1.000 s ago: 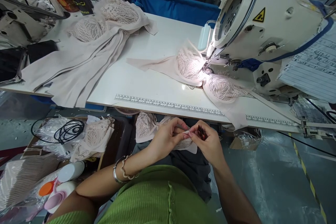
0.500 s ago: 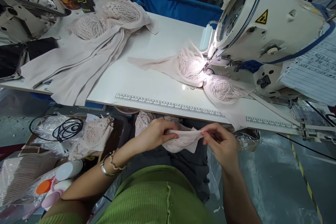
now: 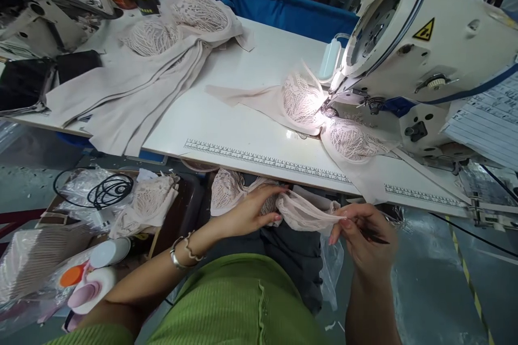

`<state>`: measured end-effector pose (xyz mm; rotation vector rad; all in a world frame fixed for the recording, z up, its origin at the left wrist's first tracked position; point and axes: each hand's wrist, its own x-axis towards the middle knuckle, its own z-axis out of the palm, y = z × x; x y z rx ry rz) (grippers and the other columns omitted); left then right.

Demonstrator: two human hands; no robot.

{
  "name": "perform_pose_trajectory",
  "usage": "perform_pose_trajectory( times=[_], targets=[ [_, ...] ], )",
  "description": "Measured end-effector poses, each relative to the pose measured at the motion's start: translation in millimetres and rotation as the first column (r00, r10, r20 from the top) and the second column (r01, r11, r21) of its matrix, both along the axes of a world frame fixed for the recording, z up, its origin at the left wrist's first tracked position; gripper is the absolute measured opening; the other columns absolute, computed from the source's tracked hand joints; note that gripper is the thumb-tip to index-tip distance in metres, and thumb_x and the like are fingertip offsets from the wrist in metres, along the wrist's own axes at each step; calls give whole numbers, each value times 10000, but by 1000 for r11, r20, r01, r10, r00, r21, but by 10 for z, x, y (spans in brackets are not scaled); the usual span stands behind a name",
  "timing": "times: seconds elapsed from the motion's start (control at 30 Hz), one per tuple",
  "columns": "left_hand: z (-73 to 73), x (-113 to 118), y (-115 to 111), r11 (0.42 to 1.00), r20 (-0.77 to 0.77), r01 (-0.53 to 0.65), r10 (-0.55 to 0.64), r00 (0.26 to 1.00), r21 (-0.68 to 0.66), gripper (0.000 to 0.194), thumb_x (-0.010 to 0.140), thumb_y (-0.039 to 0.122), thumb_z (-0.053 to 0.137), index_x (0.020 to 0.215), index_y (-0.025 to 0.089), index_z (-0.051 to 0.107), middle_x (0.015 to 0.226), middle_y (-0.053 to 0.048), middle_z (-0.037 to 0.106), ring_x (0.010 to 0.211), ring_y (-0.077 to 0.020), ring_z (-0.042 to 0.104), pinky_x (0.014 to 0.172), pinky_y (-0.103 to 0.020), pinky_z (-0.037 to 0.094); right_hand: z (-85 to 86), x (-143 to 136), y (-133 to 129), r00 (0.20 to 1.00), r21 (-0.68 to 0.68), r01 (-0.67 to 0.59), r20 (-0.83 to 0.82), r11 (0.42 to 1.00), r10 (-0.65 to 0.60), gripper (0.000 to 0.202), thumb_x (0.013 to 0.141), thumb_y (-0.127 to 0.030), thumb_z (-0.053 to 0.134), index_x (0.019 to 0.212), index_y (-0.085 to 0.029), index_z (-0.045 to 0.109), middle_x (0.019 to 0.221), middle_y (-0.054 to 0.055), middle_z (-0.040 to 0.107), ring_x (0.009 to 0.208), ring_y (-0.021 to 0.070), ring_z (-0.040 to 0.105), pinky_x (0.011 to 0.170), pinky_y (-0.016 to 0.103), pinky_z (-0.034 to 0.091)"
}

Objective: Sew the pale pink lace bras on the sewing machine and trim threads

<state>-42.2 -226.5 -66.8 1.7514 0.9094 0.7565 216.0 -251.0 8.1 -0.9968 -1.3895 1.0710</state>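
Observation:
Over my lap, below the table's front edge, a pale pink lace bra (image 3: 307, 213) is stretched between my hands. My left hand (image 3: 259, 207), with a bracelet on its wrist, pinches the fabric near one cup. My right hand (image 3: 364, 232) grips the other end between thumb and fingers, and something small and dark shows within that hand. On the white table, another pale bra (image 3: 301, 99) lies under the lit needle area of the sewing machine (image 3: 429, 38). A pile of similar bras (image 3: 162, 64) rests at the table's left.
A printed ruler (image 3: 263, 161) runs along the table (image 3: 190, 124) near its front edge. At the lower left are a box with lace pieces (image 3: 151, 197), a black cable (image 3: 109, 194) and bottles (image 3: 109, 252). A handwritten sheet (image 3: 485, 124) hangs at the right.
My right hand has moved right and slightly down, drawing the bra wider. My left hand has shifted slightly right, and more of the lace on my lap shows. The view has shifted a little.

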Motion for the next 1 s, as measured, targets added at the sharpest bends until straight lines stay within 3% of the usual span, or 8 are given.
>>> perform_pose_trajectory(
  times=[0.13, 0.3, 0.53, 0.6, 0.7, 0.83, 0.93, 1.0],
  targets=[
    [-134, 83, 98, 998, 38, -67, 67, 997, 19, 461, 946, 329, 650, 1387, 226, 566, 1464, -142, 562, 1401, -308, 469, 1183, -473, 360, 74, 37, -48, 998, 42, -45, 38, 998, 44, 110, 933, -150, 663, 956, -242, 717, 842, 18, 755, 436, 133, 654, 418, 270, 545],
    [-131, -3, 189, 971, 123, 13, 17, 992, -240, 538, 879, 542, 712, 1287, 201, 637, 1174, -114, 701, 1127, -271, 639, 982, -365, 492, 83, 110, -76, 999, 47, -30, 34, 998, 29, 52, 933, -208, 681, 948, -243, 716, 796, 21, 744, 416, 137, 631, 399, 280, 528],
    [-69, -3, 85, 913, 300, 292, -204, 932, -286, 853, 757, 905, 506, 1173, 181, 683, 1203, -148, 681, 1142, -307, 630, 997, -373, 458, 77, 129, -81, 999, 27, -26, -46, 999, 27, 75, 931, -202, 687, 965, -241, 741, 810, 21, 733, 421, 132, 628, 398, 278, 533],
    [-56, 32, 25, 894, 296, 307, -211, 932, -327, 846, 689, 899, 605, 1121, 176, 679, 1165, -136, 686, 1099, -301, 636, 952, -354, 471, 77, 138, -77, 999, 19, -23, -44, 1000, 24, 80, 934, -206, 685, 965, -245, 747, 826, 26, 744, 420, 133, 626, 392, 281, 533],
    [-51, 78, -46, 913, 183, 204, -146, 972, -353, 585, 737, 715, 756, 946, 173, 679, 1011, -84, 692, 971, -249, 637, 841, -309, 475, 72, 158, -72, 999, 22, 13, -43, 1000, -12, 71, 928, -216, 696, 959, -255, 747, 841, 14, 747, 415, 127, 619, 392, 282, 530],
    [-60, 44, -45, 945, 156, -13, 67, 985, -327, 376, 864, 547, 696, 826, 175, 658, 878, -57, 665, 860, -201, 612, 779, -290, 468, 47, 208, -70, 998, 33, 65, -23, 997, -64, 68, 918, -196, 701, 936, -246, 741, 816, 2, 735, 429, 131, 631, 404, 283, 515],
    [-37, -50, 5, 899, 207, -208, 304, 930, -385, 340, 777, 479, 795, 829, 180, 641, 829, -27, 643, 802, -175, 596, 738, -275, 475, -18, 258, -50, 996, 6, 88, -7, 996, -88, 66, 926, -188, 684, 925, -239, 725, 778, 8, 731, 439, 140, 643, 344, 250, 419],
    [5, -109, 29, 860, 260, -273, 409, 875, -432, 344, 702, 415, 863, 807, 175, 642, 807, -14, 637, 776, -160, 592, 728, -269, 483, -92, 284, -23, 996, -16, 89, 3, 996, -89, 55, 933, -198, 671, 916, -238, 704, 765, 17, 739, 421, 135, 626, 307, 234, 357]
  ],
)
